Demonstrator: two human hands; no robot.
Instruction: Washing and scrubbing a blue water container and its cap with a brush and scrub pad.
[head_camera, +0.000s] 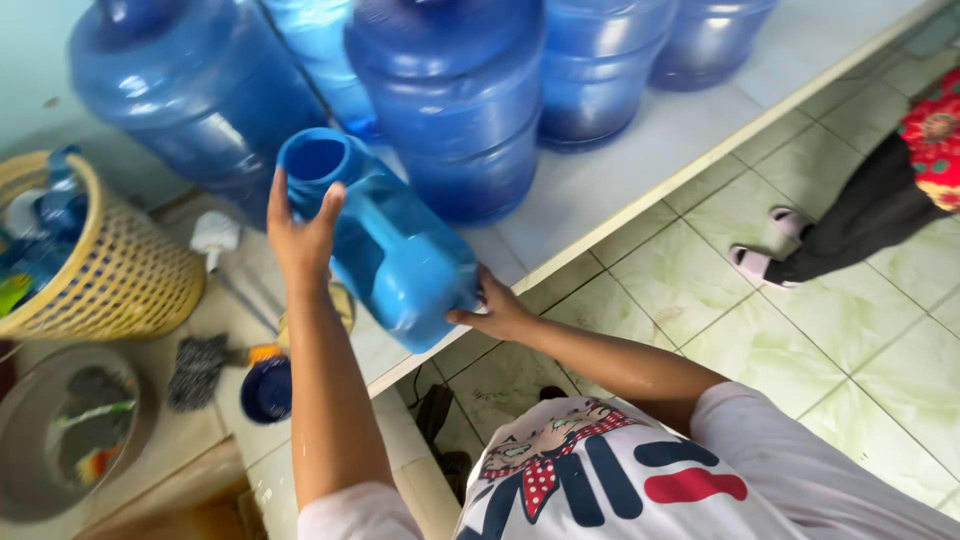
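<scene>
A light blue plastic jug (395, 245) with a wide round mouth and a moulded handle is held tilted over the tiled ledge. My left hand (300, 230) grips it at the neck, just below the mouth. My right hand (495, 310) supports its bottom corner. The mouth faces up and to the left and looks empty inside. Behind the jug stand several large blue water bottles (455, 95) on the white tiled ledge (620, 170).
A yellow woven basket (115, 270) with bottles sits at left. Below it are a grey metal bowl (60, 430), a dark scrub cloth (197, 370), a dark blue cap (266, 390) and a white brush (215, 235). Another person's legs and sandalled feet (780, 250) stand on the green floor tiles at right.
</scene>
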